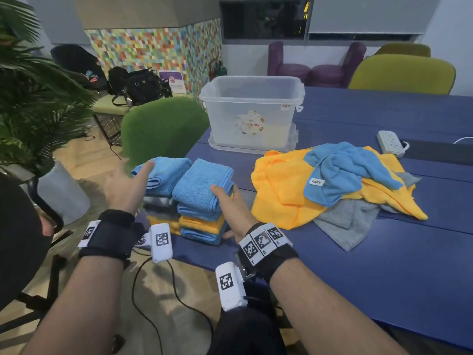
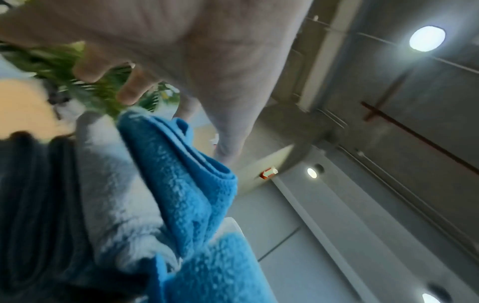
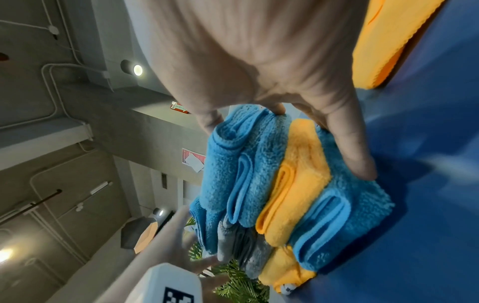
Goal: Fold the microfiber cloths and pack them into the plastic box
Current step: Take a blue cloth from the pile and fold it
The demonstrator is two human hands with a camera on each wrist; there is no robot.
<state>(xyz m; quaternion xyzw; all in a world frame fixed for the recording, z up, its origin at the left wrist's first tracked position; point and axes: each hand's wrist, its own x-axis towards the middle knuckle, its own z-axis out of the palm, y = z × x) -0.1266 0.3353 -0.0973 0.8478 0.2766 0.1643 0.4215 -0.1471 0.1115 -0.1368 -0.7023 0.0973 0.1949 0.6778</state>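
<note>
Two stacks of folded cloths stand at the near left corner of the blue table [image 1: 384, 265]. The left stack [image 1: 163, 175] has a blue cloth on top, with grey and yellow below. The right stack [image 1: 202, 190] is blue, blue, yellow, blue [image 3: 272, 184]. My right hand [image 1: 226, 203] grips the right stack from its right side, thumb on top and fingers down to the table [image 3: 357, 160]. My left hand [image 1: 130, 180] is spread open, one fingertip touching the left stack's blue cloth [image 2: 181, 184]. Behind them the clear plastic box [image 1: 225, 116] stands empty on its lid.
Unfolded yellow [image 1: 279, 190], blue [image 1: 345, 172] and grey [image 1: 345, 224] cloths lie heaped right of the stacks. A white power strip [image 1: 390, 142] lies further right. A green chair [image 1: 161, 124] and a potted plant [image 1: 33, 98] stand off the table's left edge.
</note>
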